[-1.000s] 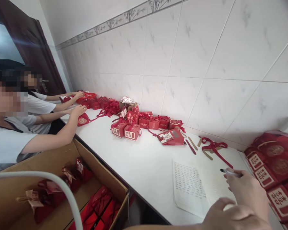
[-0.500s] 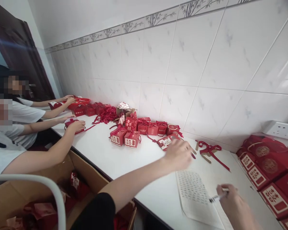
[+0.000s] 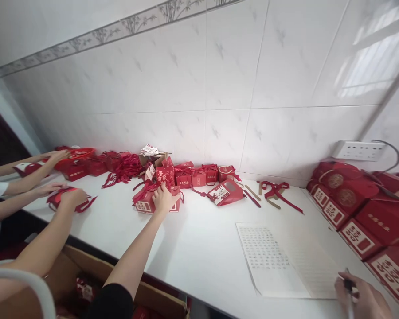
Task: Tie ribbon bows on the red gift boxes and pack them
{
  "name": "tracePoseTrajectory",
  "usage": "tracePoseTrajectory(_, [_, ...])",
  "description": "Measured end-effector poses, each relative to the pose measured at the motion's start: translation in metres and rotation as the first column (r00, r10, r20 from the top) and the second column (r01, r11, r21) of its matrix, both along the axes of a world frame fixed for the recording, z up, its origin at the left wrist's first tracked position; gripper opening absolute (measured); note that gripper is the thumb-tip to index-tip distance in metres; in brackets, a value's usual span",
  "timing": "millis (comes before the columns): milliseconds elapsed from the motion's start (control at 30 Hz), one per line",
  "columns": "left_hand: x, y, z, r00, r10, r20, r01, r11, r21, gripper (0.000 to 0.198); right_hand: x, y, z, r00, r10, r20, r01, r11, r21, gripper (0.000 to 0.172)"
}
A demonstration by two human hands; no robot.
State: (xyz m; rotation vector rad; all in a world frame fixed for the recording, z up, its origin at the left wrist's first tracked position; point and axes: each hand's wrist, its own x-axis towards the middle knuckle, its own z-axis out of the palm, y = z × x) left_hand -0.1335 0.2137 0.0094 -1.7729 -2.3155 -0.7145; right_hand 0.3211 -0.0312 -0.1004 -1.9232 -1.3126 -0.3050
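My left hand [image 3: 164, 199] reaches over the small red boxes [image 3: 144, 204] in the middle of the white table, its fingers on the top of one of them. At the lower right my right hand [image 3: 364, 297] is closed around a pen [image 3: 349, 285], beside an open notebook [image 3: 262, 257] with handwriting on its left page. A flattened red box [image 3: 226, 192] lies between my hands, near the wall. To its right are loose ribbons and strips [image 3: 275, 195].
Stacked red gift boxes [image 3: 359, 232] line the right side below a power strip [image 3: 359, 150]. At left, other people's hands work on red boxes near a red basket [image 3: 75, 155] and ribbons [image 3: 128, 167]. An open cardboard box [image 3: 159, 298] stands below the table edge.
My left hand has moved left from above the flattened box to the small red boxes. My right hand, still with the pen, is lower right in the view. The view has turned right.
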Motion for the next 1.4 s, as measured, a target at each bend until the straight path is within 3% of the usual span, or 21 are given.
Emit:
tracePoseTrajectory(133, [0.005, -0.010, -0.007, 0.995, -0.094, 0.013, 0.095, 0.993, -0.068, 0.072, -0.003, 0.001, -0.001, 0.986, 0.030, 0.163, -0.040, 0.998, 0.058, 0.036])
tracePoseTrajectory(233, [0.015, -0.032, -0.015, 0.944, -0.329, 0.008, 0.329, 0.943, -0.044, 0.069, -0.004, 0.003, -0.001, 0.966, 0.018, 0.257, -0.044, 0.994, 0.096, 0.038])
tracePoseTrajectory(333, [0.034, -0.066, -0.022, 0.808, -0.588, 0.040, 0.588, 0.809, 0.002, 0.070, -0.009, 0.001, 0.003, 0.965, 0.024, 0.261, -0.055, 0.992, 0.113, 0.040])
tracePoseTrajectory(433, [0.058, -0.104, -0.024, 0.644, -0.756, 0.116, 0.763, 0.647, -0.016, 0.077, -0.017, -0.003, 0.009, 0.971, 0.057, 0.231, -0.084, 0.990, 0.110, 0.037])
tracePoseTrajectory(533, [0.079, -0.133, -0.022, 0.475, -0.857, 0.198, 0.879, 0.474, -0.053, 0.085, -0.024, 0.001, 0.018, 0.968, 0.114, 0.223, -0.141, 0.984, 0.109, 0.032])
tracePoseTrajectory(633, [0.090, -0.145, -0.021, 0.313, -0.903, 0.295, 0.950, 0.300, -0.089, 0.097, -0.023, 0.013, 0.026, 0.960, 0.157, 0.231, -0.187, 0.976, 0.113, 0.032])
tracePoseTrajectory(700, [0.092, -0.148, -0.022, 0.261, -0.900, 0.348, 0.964, 0.259, -0.053, 0.096, -0.021, 0.020, 0.032, 0.968, 0.144, 0.205, -0.163, 0.984, 0.076, 0.038])
tracePoseTrajectory(767, [0.091, -0.149, -0.023, 0.288, -0.879, 0.381, 0.943, 0.329, 0.047, 0.081, -0.022, 0.024, 0.039, 0.984, 0.100, 0.146, -0.109, 0.993, 0.053, 0.042])
tracePoseTrajectory(867, [0.087, -0.154, -0.023, 0.482, -0.742, 0.466, 0.768, 0.614, 0.183, 0.051, -0.042, 0.024, 0.054, 0.994, 0.106, -0.039, -0.103, 0.991, 0.084, 0.035])
tracePoseTrajectory(933, [0.082, -0.160, -0.020, 0.594, -0.579, 0.558, 0.620, 0.772, 0.141, 0.037, -0.067, 0.024, 0.068, 0.946, 0.239, -0.220, -0.225, 0.970, 0.088, 0.029])
tracePoseTrajectory(967, [0.080, -0.163, -0.019, 0.617, -0.509, 0.600, 0.588, 0.805, 0.078, 0.036, -0.081, 0.026, 0.076, 0.896, 0.333, -0.294, -0.328, 0.942, 0.065, 0.029])
tracePoseTrajectory(1033, [0.077, -0.169, -0.018, 0.606, -0.416, 0.678, 0.610, 0.790, -0.062, 0.043, -0.109, 0.035, 0.091, 0.802, 0.486, -0.348, -0.508, 0.861, 0.032, 0.028])
tracePoseTrajectory(1133, [0.078, -0.177, -0.017, 0.530, -0.330, 0.781, 0.674, 0.723, -0.151, 0.050, -0.140, 0.057, 0.108, 0.732, 0.548, -0.404, -0.620, 0.782, -0.061, 0.031])
tracePoseTrajectory(1267, [0.086, -0.182, -0.015, 0.424, -0.292, 0.857, 0.693, 0.714, -0.100, 0.046, -0.160, 0.081, 0.118, 0.702, 0.529, -0.477, -0.689, 0.672, -0.269, 0.041])
tracePoseTrajectory(1333, [0.091, -0.181, -0.014, 0.394, -0.307, 0.866, 0.687, 0.724, -0.056, 0.041, -0.165, 0.086, 0.115, 0.662, 0.525, -0.535, -0.724, 0.632, -0.276, 0.034])
tracePoseTrajectory(1400, [0.094, -0.180, -0.016, 0.361, -0.335, 0.870, 0.690, 0.724, -0.008, 0.036, -0.167, 0.086, 0.109, 0.609, 0.534, -0.586, -0.750, 0.629, -0.207, 0.021])
